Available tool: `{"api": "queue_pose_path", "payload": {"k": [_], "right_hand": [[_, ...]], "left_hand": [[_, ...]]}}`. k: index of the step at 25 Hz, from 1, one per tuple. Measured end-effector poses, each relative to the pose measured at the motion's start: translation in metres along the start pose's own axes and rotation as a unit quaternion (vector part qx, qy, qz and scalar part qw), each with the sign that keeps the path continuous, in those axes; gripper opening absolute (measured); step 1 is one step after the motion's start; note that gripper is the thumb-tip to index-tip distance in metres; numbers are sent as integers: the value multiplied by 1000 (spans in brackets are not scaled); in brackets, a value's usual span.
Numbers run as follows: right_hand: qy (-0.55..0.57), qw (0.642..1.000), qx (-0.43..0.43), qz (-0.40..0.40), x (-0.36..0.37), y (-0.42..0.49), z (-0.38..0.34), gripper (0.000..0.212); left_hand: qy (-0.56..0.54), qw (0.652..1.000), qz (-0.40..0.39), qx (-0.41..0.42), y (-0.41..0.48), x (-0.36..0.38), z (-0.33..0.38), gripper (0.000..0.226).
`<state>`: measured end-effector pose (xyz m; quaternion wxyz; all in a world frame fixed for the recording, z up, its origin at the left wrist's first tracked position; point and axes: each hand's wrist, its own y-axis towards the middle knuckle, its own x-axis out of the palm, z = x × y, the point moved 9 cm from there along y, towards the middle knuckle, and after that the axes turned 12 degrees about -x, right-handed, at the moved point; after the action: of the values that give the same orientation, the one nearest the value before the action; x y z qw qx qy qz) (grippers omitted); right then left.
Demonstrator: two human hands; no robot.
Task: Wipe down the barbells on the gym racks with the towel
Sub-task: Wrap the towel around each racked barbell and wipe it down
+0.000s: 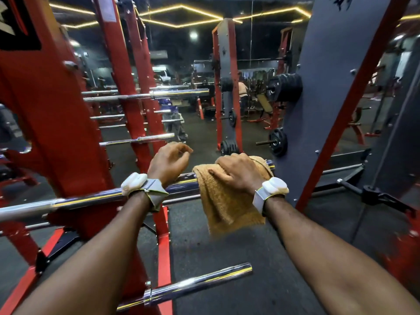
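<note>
A chrome barbell [75,202] lies across the red rack [56,123] at mid height, its sleeve end reaching right to about the grey upright. A tan towel [227,208] is draped over that sleeve and hangs down below it. My right hand [236,172] grips the towel around the bar near its end. My left hand [169,161] hovers just above the same bar to the left of the towel, fingers loosely curled and holding nothing. Another barbell [200,283] sits lower on the rack, and several more [145,96] rest higher up.
A grey and red plate rack [322,110] with black weight plates [284,87] stands close on the right. A mirror wall behind reflects the gym. Black rubber floor [216,251] lies below the bars. A black bar attachment [375,194] lies on the floor at right.
</note>
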<state>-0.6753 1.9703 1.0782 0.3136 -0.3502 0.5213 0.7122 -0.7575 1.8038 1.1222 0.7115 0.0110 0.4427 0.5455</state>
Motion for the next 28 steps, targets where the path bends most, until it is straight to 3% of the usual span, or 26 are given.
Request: {"api": "queue_pose_path", "payload": {"k": [5, 8, 11, 15, 16, 20, 23, 25, 28], "right_hand": [[20, 997, 41, -64, -3, -42, 75, 77], [176, 973, 135, -68, 7, -74, 128, 87], [360, 900, 244, -40, 29, -113, 158, 88], [596, 766, 240, 14, 44, -133, 155, 57], [607, 759, 232, 33, 40, -131, 155, 57], [558, 784, 233, 137, 19, -129, 180, 69], [582, 690, 354, 244, 5, -152, 219, 58], [613, 627, 379, 294, -7, -162, 235, 44], [621, 597, 390, 326, -29, -175, 249, 16]], "left_hand": [[66, 991, -115, 15, 13, 100, 72, 44], [166, 968, -184, 25, 13, 151, 109, 45], [177, 968, -176, 9, 15, 158, 117, 49], [182, 966, -184, -12, 19, 167, 119, 47], [177, 967, -184, -8, 19, 169, 119, 45], [130, 974, -184, 16, 26, 165, 129, 46], [63, 983, -170, 29, 34, 168, 147, 44], [23, 984, -166, 53, 38, 175, 166, 42], [-4, 978, -189, 84, 42, 198, 192, 46]]}}
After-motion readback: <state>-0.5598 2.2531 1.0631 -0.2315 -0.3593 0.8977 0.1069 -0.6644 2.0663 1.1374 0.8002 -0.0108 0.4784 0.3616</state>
